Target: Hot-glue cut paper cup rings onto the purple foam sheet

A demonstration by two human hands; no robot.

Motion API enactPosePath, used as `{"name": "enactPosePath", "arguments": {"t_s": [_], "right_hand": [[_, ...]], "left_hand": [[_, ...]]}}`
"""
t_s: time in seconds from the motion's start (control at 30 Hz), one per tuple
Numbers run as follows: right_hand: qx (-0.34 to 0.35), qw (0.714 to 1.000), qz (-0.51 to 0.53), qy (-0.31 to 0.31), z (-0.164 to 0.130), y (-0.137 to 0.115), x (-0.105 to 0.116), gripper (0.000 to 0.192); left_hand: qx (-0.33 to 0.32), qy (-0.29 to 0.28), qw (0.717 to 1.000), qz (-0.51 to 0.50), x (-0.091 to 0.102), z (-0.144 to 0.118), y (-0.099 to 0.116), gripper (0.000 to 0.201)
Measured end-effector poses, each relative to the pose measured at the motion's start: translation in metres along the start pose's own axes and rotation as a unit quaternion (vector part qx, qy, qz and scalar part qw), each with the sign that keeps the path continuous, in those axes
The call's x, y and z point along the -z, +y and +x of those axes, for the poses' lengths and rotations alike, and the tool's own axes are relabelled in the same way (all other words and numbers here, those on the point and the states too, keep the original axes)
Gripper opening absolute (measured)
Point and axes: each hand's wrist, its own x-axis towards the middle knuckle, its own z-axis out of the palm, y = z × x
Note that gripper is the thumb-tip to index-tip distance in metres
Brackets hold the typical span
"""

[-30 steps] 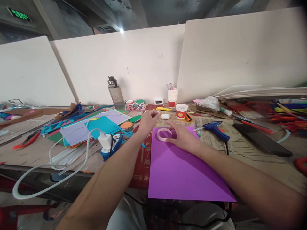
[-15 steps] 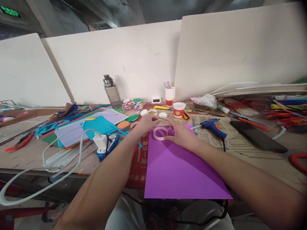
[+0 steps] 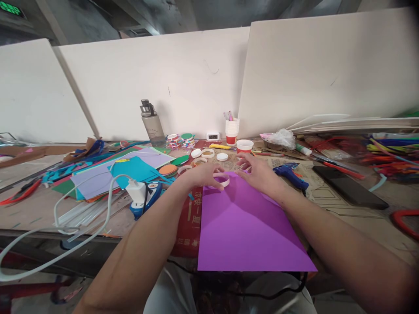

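A pale paper-like ring (image 3: 227, 182) stands on the far end of a purple sheet (image 3: 248, 231). My left hand (image 3: 207, 175) holds the ring from its left side, thumb in front and fingers behind. To the right of the ring, my right hand (image 3: 257, 174) is open, thumb and fingers apart, above the sheet's far right part. It appears to hold nothing. Just beyond it stands a red and white paper cup (image 3: 245, 145), its lower part hidden by the fingers. More pale rings (image 3: 200, 161) lie past my left hand, beside white round lids (image 3: 222, 157).
A blue glue gun (image 3: 291, 174) and a black phone (image 3: 349, 186) lie to the right. Leftward are coloured sheets (image 3: 98, 179), a charger (image 3: 136, 194) with a looping white cable, and a bottle (image 3: 153, 126). A yellow cutter (image 3: 219, 147) lies near a small clock (image 3: 214, 136).
My right hand has let go of the ring and moved right and slightly away. My left hand has shifted slightly nearer me and now holds the ring alone.
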Motion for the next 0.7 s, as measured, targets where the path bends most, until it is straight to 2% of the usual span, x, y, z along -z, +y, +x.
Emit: {"name": "enactPosePath", "arguments": {"t_s": [0.13,0.23,0.47,0.57,0.67,0.7], "right_hand": [[0.095,0.994,0.008,-0.047,-0.002,0.002,-0.002,0.034],[0.145,0.987,-0.016,-0.068,-0.003,0.006,-0.007,0.018],[0.131,0.987,-0.045,-0.083,-0.004,0.011,-0.017,0.007],[0.110,0.989,-0.062,-0.076,-0.003,0.009,-0.013,0.008],[0.073,0.992,-0.092,-0.048,-0.001,0.010,-0.005,0.007],[0.058,0.992,-0.107,-0.038,0.000,0.010,-0.002,0.007]], "left_hand": [[0.002,0.028,0.999,-0.044,0.001,0.001,0.000,0.076],[0.004,0.019,0.999,-0.031,0.002,0.001,0.002,0.080],[-0.003,0.021,0.999,-0.038,-0.004,0.001,0.006,0.076],[-0.001,0.077,0.995,-0.061,-0.005,0.005,0.004,0.074],[0.066,0.175,0.980,-0.062,-0.006,0.008,0.003,0.053],[0.078,0.191,0.977,-0.048,-0.007,0.008,0.004,0.046]]}}
